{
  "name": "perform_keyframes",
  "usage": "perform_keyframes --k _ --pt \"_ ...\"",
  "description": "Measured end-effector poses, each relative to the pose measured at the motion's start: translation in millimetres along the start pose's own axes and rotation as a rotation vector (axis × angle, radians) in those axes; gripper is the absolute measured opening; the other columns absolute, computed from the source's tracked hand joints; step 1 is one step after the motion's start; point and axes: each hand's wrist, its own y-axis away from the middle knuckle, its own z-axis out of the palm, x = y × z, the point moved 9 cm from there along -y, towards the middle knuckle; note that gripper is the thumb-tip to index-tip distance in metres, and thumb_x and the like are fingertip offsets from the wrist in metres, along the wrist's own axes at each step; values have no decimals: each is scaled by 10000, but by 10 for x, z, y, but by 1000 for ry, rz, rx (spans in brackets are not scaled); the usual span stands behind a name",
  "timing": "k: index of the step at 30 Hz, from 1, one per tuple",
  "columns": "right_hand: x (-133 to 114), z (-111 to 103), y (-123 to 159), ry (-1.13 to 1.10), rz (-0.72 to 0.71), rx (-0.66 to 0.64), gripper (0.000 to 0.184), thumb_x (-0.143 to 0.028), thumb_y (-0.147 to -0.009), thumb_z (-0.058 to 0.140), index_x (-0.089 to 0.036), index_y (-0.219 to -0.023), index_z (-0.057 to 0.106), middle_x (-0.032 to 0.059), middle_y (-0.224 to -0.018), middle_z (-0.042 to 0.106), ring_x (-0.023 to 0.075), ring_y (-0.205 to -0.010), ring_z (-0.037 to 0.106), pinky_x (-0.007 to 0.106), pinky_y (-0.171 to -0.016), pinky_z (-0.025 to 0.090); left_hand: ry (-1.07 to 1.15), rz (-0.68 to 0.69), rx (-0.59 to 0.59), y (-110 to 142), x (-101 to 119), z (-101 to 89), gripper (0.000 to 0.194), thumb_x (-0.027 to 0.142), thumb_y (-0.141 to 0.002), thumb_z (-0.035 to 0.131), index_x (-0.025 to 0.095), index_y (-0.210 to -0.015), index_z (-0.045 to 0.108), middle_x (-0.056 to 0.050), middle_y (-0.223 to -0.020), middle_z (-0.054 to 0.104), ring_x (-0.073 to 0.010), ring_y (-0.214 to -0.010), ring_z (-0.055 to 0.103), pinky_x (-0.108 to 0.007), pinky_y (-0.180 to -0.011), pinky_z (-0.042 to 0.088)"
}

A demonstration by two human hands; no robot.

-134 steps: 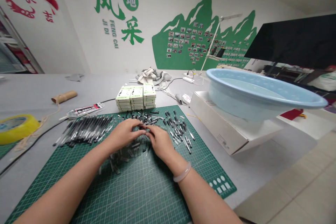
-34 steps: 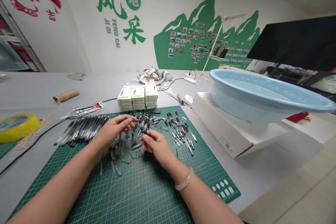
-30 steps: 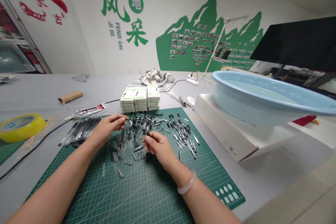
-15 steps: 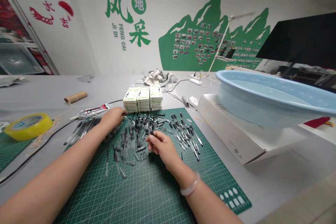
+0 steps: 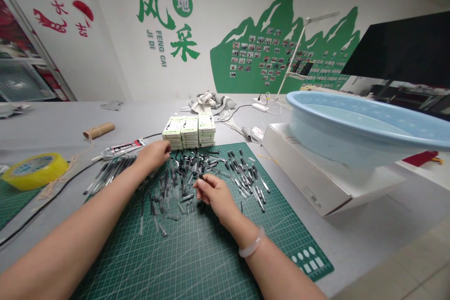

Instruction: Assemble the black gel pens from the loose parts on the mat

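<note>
A green cutting mat (image 5: 197, 253) carries a scatter of loose pen parts (image 5: 183, 183) and, at its left edge, a row of black pens (image 5: 112, 173). My left hand (image 5: 153, 155) reaches out to the mat's far left, just in front of the stacked white boxes (image 5: 190, 131), with its fingers curled; what they hold is hidden. My right hand (image 5: 214, 193) rests in the middle of the parts and pinches a small black pen piece (image 5: 201, 177).
A light blue basin (image 5: 362, 126) sits on a white carton (image 5: 316, 173) at the right. A glue tube (image 5: 121, 147), cardboard roll (image 5: 98, 130), yellow tape roll (image 5: 35, 169) and black cable (image 5: 42, 197) lie left. Cloth (image 5: 211, 102) and a power strip (image 5: 260, 101) lie behind.
My hands have parted from working together at the mat's centre. The left hand has moved out toward the pens and boxes; the right stays over the parts with a piece pinched.
</note>
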Motion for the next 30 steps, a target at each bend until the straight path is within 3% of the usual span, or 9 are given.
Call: perform_keyframes --k 3,7,10,15,24,27,30 --pt "23 8 -4 18 0 7 345 -493 -789 619 -150 -755 603 -32 -525 525 61 -415 352 210 -414 216 315 -14 42 245 273 -115 223 314 -695 603 216 -875 691 -47 -811 686 -225 -778 603 -302 -717 429" --pt "50 39 6 26 16 -2 343 -484 -791 612 -142 -813 630 -36 -523 522 62 -426 359 206 -421 224 1021 -199 -81 661 576 66 313 396 -683 696 199 -926 692 -43 -856 689 -185 -762 615 -283 -677 464" --pt "46 66 19 38 16 -18 346 -483 -798 602 -141 -836 635 -38 -521 515 63 -427 358 210 -426 224 1272 -306 -93 836 687 178 294 345 -637 771 195 -877 692 -33 -850 682 -162 -778 624 -277 -713 480" --pt "37 81 25 54 7 -27 347 -488 -804 595 -142 -820 622 -36 -519 514 65 -425 356 217 -429 222 1365 -316 -143 884 762 247 248 303 -664 775 192 -873 703 -33 -878 668 -147 -826 622 -252 -742 486" --pt "74 43 9 90 -16 -10 282 -435 -820 588 -155 -791 597 -38 -550 515 67 -450 353 217 -435 232 1283 -284 -181 933 831 334 255 320 -651 778 190 -864 724 -46 -852 682 -164 -764 618 -290 -729 496" --pt "67 -53 3 66 -34 84 244 -331 -712 709 -180 -835 562 -71 -584 495 61 -453 368 203 -437 259 1293 -322 -185 955 807 378 256 320 -642 784 185 -854 735 -64 -894 695 -179 -814 624 -296 -757 494" --pt "50 -101 11 25 -35 125 299 -287 -648 751 -197 -750 485 -98 -554 462 55 -417 365 196 -414 259 1296 -330 -197 966 799 404 272 323 -647 783 175 -871 738 -78 -926 697 -184 -841 621 -291 -762 491"
